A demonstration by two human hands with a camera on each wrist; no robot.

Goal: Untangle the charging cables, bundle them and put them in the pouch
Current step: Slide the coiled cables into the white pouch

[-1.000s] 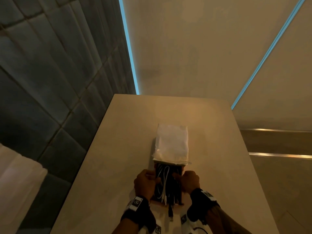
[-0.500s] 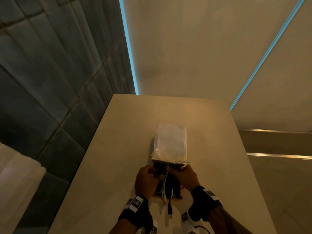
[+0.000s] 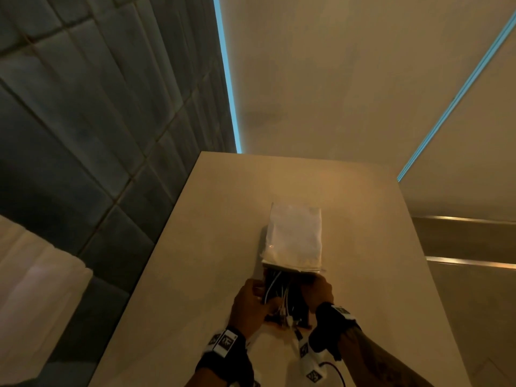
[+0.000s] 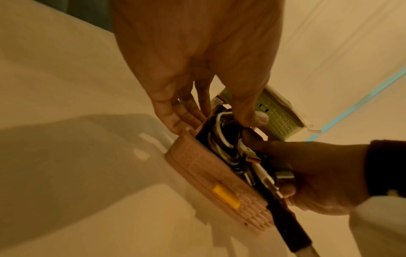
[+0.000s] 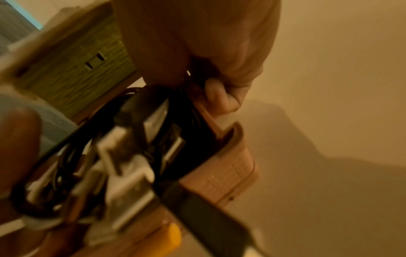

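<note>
A pinkish woven pouch (image 4: 208, 173) with a yellow tab (image 4: 226, 196) lies open on the table, near its front edge. Black and white charging cables (image 3: 282, 294) fill it, and a black cable end (image 4: 285, 226) hangs out of the near end. My left hand (image 3: 258, 289) pinches the pouch's left wall, thumb (image 4: 252, 118) inside on the cables, fingers (image 4: 173, 121) outside. My right hand (image 3: 310, 286) grips the right wall (image 5: 230, 170) with a finger (image 5: 219, 99) curled against its outside. The right wrist view is blurred.
A white plastic-wrapped pack (image 3: 293, 238) with a green woven item (image 4: 281, 118) inside lies just beyond the pouch, touching its far end. The beige table (image 3: 209, 247) runs forward to a wall. A dark tiled wall (image 3: 83, 121) stands on the left.
Both hands have slid forward along the pouch toward the white pack. The cables sit deeper between the walls, and less cable hangs out at the near end.
</note>
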